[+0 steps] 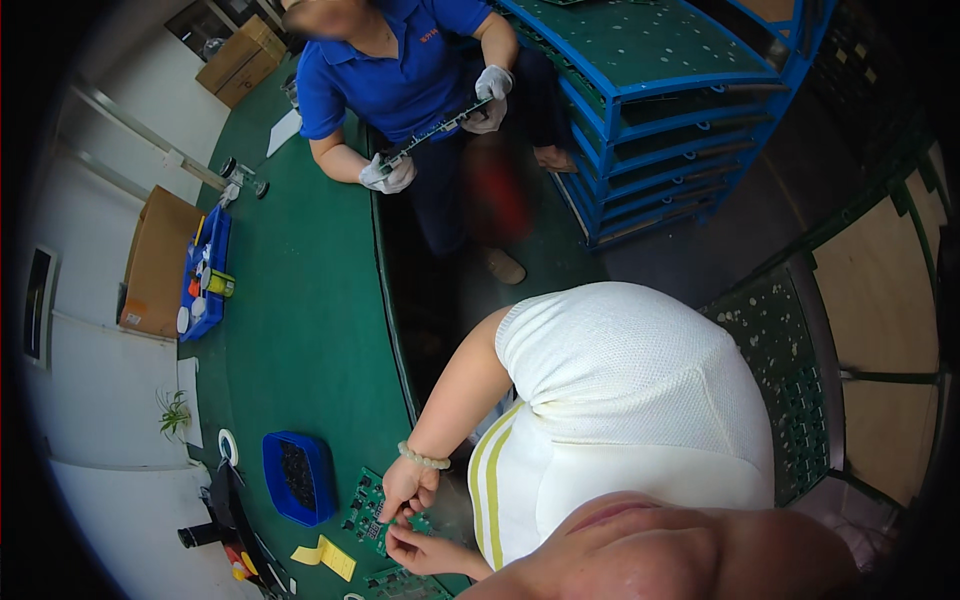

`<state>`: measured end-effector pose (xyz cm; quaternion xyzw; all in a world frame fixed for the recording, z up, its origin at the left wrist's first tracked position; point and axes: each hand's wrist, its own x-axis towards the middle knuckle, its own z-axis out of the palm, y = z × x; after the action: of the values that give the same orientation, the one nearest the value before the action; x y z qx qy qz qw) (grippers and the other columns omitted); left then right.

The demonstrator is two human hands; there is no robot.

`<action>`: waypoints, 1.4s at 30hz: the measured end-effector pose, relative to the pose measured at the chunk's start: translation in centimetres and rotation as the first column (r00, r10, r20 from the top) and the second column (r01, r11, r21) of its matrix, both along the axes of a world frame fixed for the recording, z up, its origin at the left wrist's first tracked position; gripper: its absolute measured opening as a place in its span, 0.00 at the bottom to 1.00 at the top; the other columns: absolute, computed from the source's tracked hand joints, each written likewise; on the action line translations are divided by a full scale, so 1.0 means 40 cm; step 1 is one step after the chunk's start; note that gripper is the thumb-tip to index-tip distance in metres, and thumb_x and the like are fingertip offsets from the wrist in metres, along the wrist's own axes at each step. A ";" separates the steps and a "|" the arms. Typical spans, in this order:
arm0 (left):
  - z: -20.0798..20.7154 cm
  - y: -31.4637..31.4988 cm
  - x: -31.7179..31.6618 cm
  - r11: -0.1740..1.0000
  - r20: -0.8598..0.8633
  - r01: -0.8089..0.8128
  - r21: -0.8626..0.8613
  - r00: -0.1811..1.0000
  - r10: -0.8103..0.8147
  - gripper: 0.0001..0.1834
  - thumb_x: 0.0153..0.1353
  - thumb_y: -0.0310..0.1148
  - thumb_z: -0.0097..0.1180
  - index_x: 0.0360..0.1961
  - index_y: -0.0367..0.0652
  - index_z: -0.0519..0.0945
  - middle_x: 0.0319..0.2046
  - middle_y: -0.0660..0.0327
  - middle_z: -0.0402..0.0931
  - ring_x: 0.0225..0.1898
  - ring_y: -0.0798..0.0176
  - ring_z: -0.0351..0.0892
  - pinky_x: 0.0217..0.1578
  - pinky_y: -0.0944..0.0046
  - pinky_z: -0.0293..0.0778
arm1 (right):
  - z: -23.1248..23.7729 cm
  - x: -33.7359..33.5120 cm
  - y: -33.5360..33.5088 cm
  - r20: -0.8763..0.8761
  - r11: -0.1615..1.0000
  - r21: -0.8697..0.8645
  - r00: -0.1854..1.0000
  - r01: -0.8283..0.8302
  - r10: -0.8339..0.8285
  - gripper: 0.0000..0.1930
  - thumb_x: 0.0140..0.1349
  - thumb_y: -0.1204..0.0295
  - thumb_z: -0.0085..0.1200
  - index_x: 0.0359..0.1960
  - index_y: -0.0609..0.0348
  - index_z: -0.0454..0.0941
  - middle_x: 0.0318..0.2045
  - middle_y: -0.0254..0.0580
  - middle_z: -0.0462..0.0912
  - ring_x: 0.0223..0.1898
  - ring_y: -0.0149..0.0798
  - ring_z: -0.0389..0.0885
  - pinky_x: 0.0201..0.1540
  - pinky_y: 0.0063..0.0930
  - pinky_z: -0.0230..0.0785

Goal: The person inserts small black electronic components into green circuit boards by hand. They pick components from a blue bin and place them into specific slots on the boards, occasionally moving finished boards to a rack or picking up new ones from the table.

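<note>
My top (640, 370) of textured cloth, worktop (300, 270) matt and smooth, circuit board (365, 503) rough-surfaced, blue bin (319, 462) plastic, box (160, 262) cardboard.

No legible text. Blue polo shirt (370, 85): small red chest marking (430, 37), too tiny to read. Nearer brown cardboard box (160, 265): small pale label (133, 317) at lower corner, unreadable. Farther cardboard box (240, 62): faint dark marks, can't make out.
</note>
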<state>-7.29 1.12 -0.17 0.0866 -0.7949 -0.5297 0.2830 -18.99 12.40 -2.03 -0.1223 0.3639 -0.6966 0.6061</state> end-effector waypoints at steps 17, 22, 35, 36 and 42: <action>-0.052 -0.233 0.038 0.927 0.080 -0.314 0.206 0.949 0.304 0.07 0.63 0.23 0.58 0.40 0.33 0.82 0.36 0.60 0.78 0.32 0.71 0.76 0.33 0.74 0.73 | -0.015 -0.091 0.011 0.125 0.975 0.022 0.967 0.219 -0.220 0.10 0.67 0.74 0.53 0.43 0.70 0.77 0.29 0.36 0.74 0.27 0.23 0.70 0.18 0.11 0.55; -0.093 -0.284 0.077 0.925 0.075 -0.366 0.104 0.930 0.359 0.09 0.60 0.21 0.59 0.42 0.33 0.82 0.34 0.60 0.79 0.30 0.72 0.77 0.31 0.73 0.74 | -0.001 -0.090 -0.040 0.023 0.985 0.018 0.985 0.169 -0.169 0.12 0.66 0.77 0.54 0.48 0.70 0.76 0.34 0.40 0.77 0.28 0.22 0.71 0.21 0.09 0.59; -0.093 -0.301 0.077 0.823 0.082 -0.468 -0.323 0.852 0.517 0.05 0.56 0.23 0.62 0.34 0.38 0.83 0.31 0.55 0.80 0.30 0.55 0.78 0.32 0.60 0.73 | -0.028 -0.147 -0.076 -0.042 0.997 0.014 0.996 0.082 -0.081 0.10 0.66 0.77 0.53 0.46 0.70 0.78 0.27 0.31 0.73 0.24 0.20 0.63 0.20 0.12 0.54; -0.087 -0.294 0.075 0.834 0.129 -0.469 -0.291 0.845 0.520 0.05 0.56 0.23 0.62 0.34 0.38 0.83 0.31 0.55 0.80 0.30 0.55 0.78 0.32 0.60 0.73 | -0.027 -0.145 -0.083 -0.056 0.996 0.031 0.995 0.082 -0.081 0.10 0.66 0.76 0.53 0.45 0.69 0.78 0.26 0.30 0.73 0.24 0.20 0.63 0.20 0.12 0.53; -0.082 -0.328 0.031 0.781 0.081 -0.429 -0.454 0.853 0.515 0.05 0.54 0.23 0.61 0.34 0.39 0.82 0.31 0.55 0.80 0.31 0.53 0.79 0.33 0.58 0.74 | 0.002 -0.133 -0.144 -0.178 0.993 0.115 0.984 0.035 -0.014 0.10 0.64 0.71 0.58 0.41 0.66 0.81 0.23 0.26 0.72 0.20 0.19 0.59 0.20 0.13 0.50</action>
<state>-6.05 -11.98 -3.46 0.2737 -0.8664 -0.2464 0.3372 -24.29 6.63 -1.95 -0.1429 0.4581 -0.6678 0.5689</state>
